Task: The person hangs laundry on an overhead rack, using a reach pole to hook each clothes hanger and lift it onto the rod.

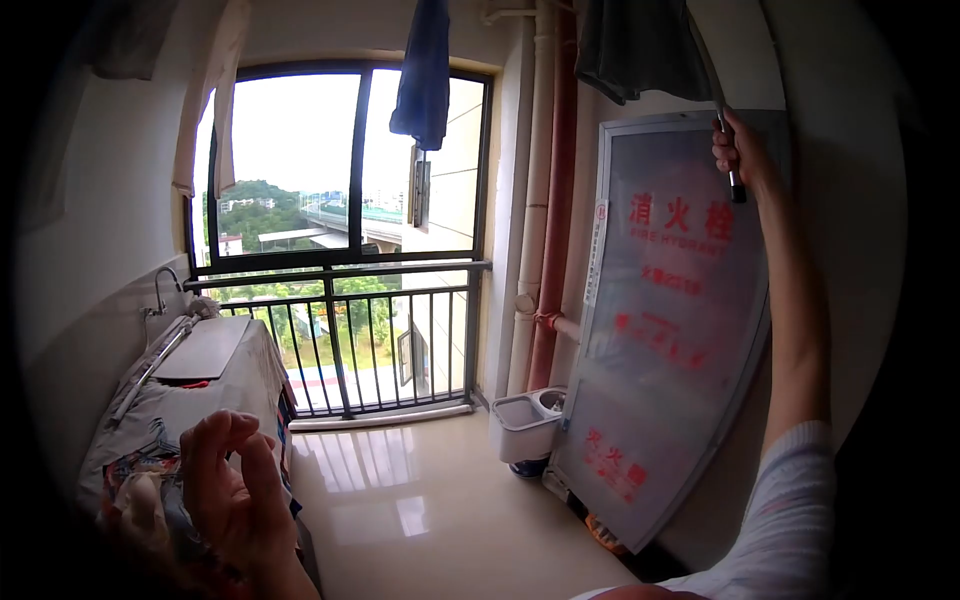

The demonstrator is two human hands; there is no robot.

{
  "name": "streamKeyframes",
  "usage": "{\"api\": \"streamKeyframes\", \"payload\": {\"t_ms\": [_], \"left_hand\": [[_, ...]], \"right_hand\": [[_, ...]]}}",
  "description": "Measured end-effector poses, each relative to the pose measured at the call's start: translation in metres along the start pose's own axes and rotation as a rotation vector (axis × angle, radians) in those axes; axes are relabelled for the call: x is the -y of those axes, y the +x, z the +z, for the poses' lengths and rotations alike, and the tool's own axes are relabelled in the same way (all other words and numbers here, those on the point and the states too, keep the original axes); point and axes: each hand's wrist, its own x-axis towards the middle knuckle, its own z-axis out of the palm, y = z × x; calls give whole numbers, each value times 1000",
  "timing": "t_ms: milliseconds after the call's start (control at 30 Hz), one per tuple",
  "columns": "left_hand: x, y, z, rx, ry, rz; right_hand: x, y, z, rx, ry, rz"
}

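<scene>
Up on the far right, the right hand [738,152] has the metal pole [736,180], raised in front of the fire hydrant door panel [665,300], its fingers wrapped snugly round the shaft just above the black end cap [738,194]! The pole looks slim, stiff and fairly light, though a long reach would make it top-heavy, and that smooth metal could slip in a damp palm; the low end by the cap seems the place to grip, firmly. Its upper part runs along the right edge of the dark garment [645,50], soft and limp by the look of it; whether they touch, you can't tell from here. And on the near left, the left hand [235,490] hangs in front of the cloth-covered table [262,375], fingers loosely curled, a narrow gap showing, nothing visible between them
</scene>
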Motion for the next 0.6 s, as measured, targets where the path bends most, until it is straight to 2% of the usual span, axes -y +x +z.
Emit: {"api": "streamKeyframes", "payload": {"t_ms": [300,600], "left_hand": [[31,-40,22,32,87,-152],[51,-64,23,63,134,-282]], "right_hand": [[-9,36,-11,28,-4,38],[-49,24,-31,43,44,21]]}}
